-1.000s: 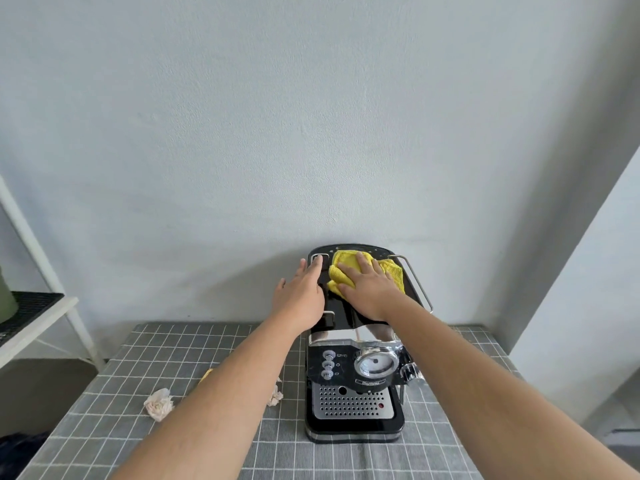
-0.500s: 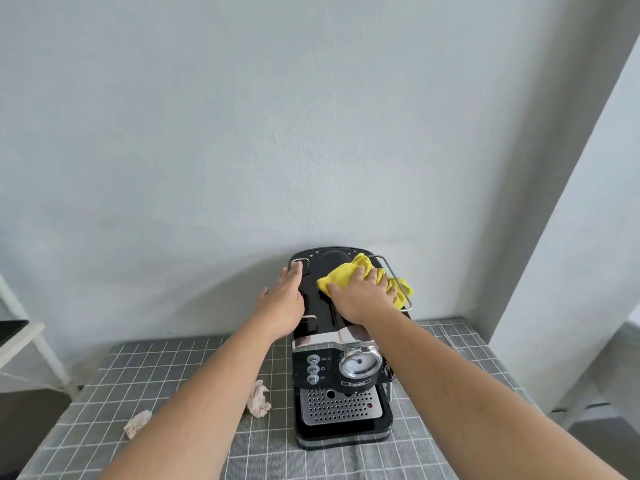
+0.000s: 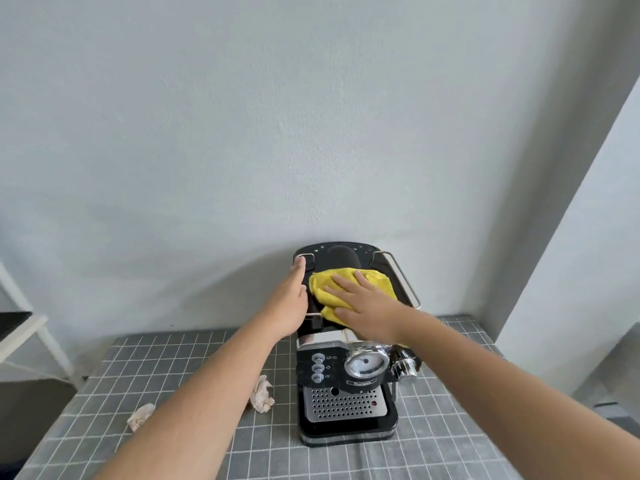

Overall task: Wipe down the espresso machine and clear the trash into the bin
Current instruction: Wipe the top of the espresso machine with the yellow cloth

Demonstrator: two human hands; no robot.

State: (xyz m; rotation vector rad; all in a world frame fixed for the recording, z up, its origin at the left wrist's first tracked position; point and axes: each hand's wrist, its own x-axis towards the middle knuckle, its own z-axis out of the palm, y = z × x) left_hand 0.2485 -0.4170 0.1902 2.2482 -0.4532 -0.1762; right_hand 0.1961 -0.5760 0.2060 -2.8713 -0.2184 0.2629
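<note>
Right hand (image 3: 363, 304) lies flat, fingers straight and spread, palm pressing a yellow cloth (image 3: 323, 285) onto the top of the espresso machine (image 3: 346, 405); nothing gripped. Left hand (image 3: 289, 303) is also released, fingers straight and together, resting along the left edge of the machine top, fingertips near its far-left corner. The cloth is bunched and covers the middle of the black top plate, just right of the left hand. A wire rail (image 3: 403, 278) runs along the right edge of the top. On the machine's near face: three buttons (image 3: 317, 368), a round gauge (image 3: 367, 363), a chrome knob (image 3: 403, 367), a perforated drip tray.

The machine stands on a counter (image 3: 450, 427) with a grey grid cover, its back at the wall. Trash: one crumpled tissue (image 3: 262, 394) just left of the machine base, another crumpled tissue (image 3: 140, 415) farther left, nearer. White shelf (image 3: 20, 332) at the far left edge.
</note>
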